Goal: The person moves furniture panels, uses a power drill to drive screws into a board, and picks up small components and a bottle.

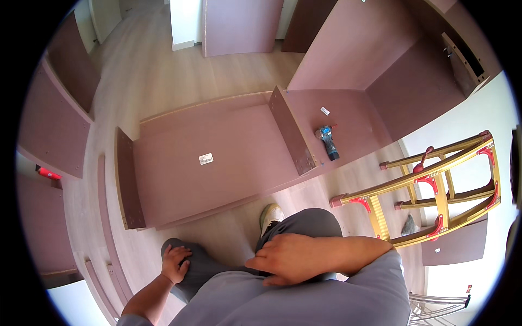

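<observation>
Left hand, head view: laid on the left knee, fingers loosely spread, nothing gripped. Right hand: set over the right thigh, fingers bent and directed left; its underside is hidden, so whether it holds anything cannot be told. Neither hand touches the cabinet frame, which lies on the floor just beyond the shoe. Step in hand, as judged: a pause, with no part being worked. Handling the frame would first call for raising both hands and reaching forward. Frame orientation: long axis crosswise before the person, rising toward the upper right; left board and right board stand upright on it. The cordless drill lies right of the latter, grip end toward the person.
</observation>
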Demonstrator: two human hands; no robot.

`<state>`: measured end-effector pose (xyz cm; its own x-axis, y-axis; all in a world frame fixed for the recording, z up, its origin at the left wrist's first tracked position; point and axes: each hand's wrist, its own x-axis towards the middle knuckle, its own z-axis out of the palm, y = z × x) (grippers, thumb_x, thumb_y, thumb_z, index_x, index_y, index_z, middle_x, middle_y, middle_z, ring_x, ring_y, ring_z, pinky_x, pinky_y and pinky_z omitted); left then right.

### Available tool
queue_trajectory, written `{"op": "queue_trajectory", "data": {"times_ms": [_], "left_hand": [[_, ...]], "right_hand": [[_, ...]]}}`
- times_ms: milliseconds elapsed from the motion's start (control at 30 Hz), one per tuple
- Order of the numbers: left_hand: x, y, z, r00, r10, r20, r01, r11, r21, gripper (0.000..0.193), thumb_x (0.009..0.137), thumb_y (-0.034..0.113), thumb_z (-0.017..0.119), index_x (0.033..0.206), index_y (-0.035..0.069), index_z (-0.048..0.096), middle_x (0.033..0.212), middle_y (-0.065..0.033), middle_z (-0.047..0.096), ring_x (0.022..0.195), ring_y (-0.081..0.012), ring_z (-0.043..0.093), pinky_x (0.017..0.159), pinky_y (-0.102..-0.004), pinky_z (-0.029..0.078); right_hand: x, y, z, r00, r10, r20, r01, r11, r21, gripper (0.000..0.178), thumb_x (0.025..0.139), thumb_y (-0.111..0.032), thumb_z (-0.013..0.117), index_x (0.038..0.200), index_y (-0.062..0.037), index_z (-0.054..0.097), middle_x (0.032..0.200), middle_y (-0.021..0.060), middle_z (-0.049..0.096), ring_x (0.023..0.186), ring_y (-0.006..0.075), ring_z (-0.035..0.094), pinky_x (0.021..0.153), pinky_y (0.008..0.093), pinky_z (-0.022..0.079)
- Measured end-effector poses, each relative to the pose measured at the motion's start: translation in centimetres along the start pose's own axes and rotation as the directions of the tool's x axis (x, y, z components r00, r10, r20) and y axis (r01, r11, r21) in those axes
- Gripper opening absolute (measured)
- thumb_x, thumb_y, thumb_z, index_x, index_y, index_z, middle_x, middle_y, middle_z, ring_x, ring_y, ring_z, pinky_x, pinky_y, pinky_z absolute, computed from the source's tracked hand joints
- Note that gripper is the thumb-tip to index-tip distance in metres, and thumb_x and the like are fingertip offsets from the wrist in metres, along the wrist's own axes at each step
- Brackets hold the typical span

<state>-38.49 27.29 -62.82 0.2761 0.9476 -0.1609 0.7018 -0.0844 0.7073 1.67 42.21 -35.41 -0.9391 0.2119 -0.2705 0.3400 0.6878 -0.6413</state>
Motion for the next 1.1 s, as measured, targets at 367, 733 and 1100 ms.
{"op": "queue_trajectory", "data": {"times_ms": [367,733,1100], "left_hand": [[0.4,0.6,-0.3,1.000,-0.015,0.003,0.015,1.000,-0.019,0.037,0.084,0.018,0.066,0.120,0.012,0.075,0.132,-0.0096,0.074,0.136,-0.0339,0.059,0.125,-0.0619,0.025],[0.3,0.5,-0.4,1.000,0.001,-0.014,-0.002,1.000,-0.009,0.037,0.083,0.018,0.065,0.119,0.012,0.075,0.131,-0.0100,0.073,0.136,-0.0338,0.059,0.125,-0.0617,0.026],[-0.2,-0.4,0.5,0.999,0.012,-0.048,-0.014,0.999,-0.029,0.037,0.082,0.017,0.065,0.117,0.010,0.074,0.129,-0.0109,0.073,0.134,-0.0359,0.060,0.125,-0.0610,0.026]], "right_hand": [[-0.2,0.3,0.2,0.998,-0.030,-0.056,0.032,0.999,0.031,0.040,0.092,-0.031,0.074,0.116,-0.0016,0.061,0.095,0.0164,0.070,0.093,0.0380,0.071,0.081,0.0506,0.057],[0.1,-0.2,-0.7,0.996,0.037,0.082,-0.040,0.998,0.042,0.055,0.093,-0.032,0.075,0.136,-0.0014,0.059,0.108,0.0155,0.070,0.102,0.0352,0.069,0.090,0.0465,0.054],[0.4,-0.1,0.0,0.998,0.049,0.042,-0.051,0.998,0.026,0.056,0.092,-0.033,0.077,0.135,-0.0015,0.059,0.102,0.0164,0.070,0.101,0.0378,0.069,0.089,0.0483,0.055]]}}
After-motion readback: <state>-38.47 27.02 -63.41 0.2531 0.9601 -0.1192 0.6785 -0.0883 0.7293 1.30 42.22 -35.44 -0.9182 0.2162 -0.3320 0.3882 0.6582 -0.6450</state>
